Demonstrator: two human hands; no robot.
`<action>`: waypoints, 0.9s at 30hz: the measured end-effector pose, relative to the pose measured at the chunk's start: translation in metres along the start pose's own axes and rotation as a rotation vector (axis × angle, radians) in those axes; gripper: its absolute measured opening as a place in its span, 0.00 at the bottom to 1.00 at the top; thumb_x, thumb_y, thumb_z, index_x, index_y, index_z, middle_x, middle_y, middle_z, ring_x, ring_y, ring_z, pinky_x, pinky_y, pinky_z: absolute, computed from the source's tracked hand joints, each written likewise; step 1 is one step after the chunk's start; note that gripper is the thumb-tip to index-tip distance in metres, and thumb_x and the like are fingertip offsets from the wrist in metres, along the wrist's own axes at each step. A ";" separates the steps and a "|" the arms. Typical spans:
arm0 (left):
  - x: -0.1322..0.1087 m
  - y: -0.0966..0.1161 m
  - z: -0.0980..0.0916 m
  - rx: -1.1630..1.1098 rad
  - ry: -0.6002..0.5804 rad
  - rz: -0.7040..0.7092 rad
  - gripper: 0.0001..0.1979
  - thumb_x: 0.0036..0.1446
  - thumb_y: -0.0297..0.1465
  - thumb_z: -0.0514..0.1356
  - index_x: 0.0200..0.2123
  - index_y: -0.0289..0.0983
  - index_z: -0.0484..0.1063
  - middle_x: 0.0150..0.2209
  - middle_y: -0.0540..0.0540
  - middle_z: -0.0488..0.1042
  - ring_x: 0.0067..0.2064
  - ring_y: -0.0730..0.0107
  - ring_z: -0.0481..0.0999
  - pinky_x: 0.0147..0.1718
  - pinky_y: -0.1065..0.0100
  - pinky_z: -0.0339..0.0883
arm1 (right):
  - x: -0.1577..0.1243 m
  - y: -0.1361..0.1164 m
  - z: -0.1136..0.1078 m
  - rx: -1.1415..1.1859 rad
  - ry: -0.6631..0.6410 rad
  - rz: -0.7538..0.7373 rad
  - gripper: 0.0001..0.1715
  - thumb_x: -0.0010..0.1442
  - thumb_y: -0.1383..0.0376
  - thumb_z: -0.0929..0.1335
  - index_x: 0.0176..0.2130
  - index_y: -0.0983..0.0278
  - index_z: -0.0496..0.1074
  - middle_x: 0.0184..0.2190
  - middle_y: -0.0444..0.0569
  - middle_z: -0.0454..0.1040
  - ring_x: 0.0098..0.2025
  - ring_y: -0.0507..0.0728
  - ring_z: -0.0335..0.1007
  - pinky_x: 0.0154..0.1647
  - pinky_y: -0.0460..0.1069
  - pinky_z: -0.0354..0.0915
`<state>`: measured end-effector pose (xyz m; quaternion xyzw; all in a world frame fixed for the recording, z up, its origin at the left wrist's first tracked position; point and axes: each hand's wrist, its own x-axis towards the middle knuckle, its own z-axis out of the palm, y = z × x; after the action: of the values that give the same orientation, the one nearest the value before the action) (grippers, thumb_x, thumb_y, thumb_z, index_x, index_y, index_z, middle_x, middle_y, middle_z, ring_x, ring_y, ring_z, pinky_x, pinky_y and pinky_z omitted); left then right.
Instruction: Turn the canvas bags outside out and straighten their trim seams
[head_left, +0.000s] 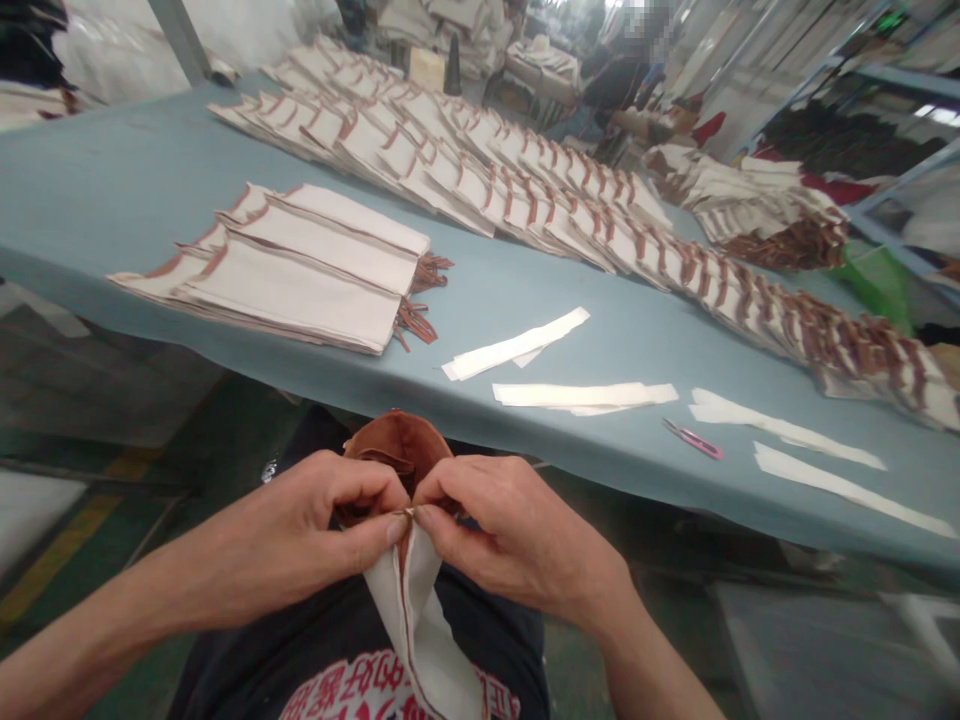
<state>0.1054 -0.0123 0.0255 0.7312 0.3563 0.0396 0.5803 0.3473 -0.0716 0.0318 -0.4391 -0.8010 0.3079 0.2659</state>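
Between my hands hangs a cream fabric bag [420, 630] with a brown lining and a brown-edged seam down its side. My left hand [337, 520] pinches the bag's edge at the seam between thumb and index finger. Right beside it, my right hand [502, 530] pinches the same edge, the fingertips of both hands almost touching. The bag's mouth stands open beyond my fingers, showing its brown inside. Its lower part rests against the dark printed shirt on my lap.
On the blue table [465, 270] lies a stack of cream bags [300, 270] with brown cords. Long overlapping rows of bags [480, 180] run behind. Several white strips [585, 395] and pink thread snips [694, 440] lie near the front edge. A person [611, 80] is at the back.
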 end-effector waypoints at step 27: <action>-0.005 -0.008 -0.015 0.491 0.310 0.460 0.13 0.76 0.26 0.57 0.37 0.42 0.75 0.35 0.53 0.82 0.34 0.71 0.82 0.34 0.68 0.66 | 0.035 -0.002 0.014 0.216 0.105 0.191 0.10 0.60 0.65 0.69 0.28 0.58 0.64 0.24 0.38 0.67 0.26 0.51 0.62 0.32 0.49 0.55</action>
<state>0.0903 -0.0022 0.0252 0.8950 0.2652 0.1926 0.3027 0.3204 -0.0460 0.0295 -0.4978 -0.7028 0.3929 0.3223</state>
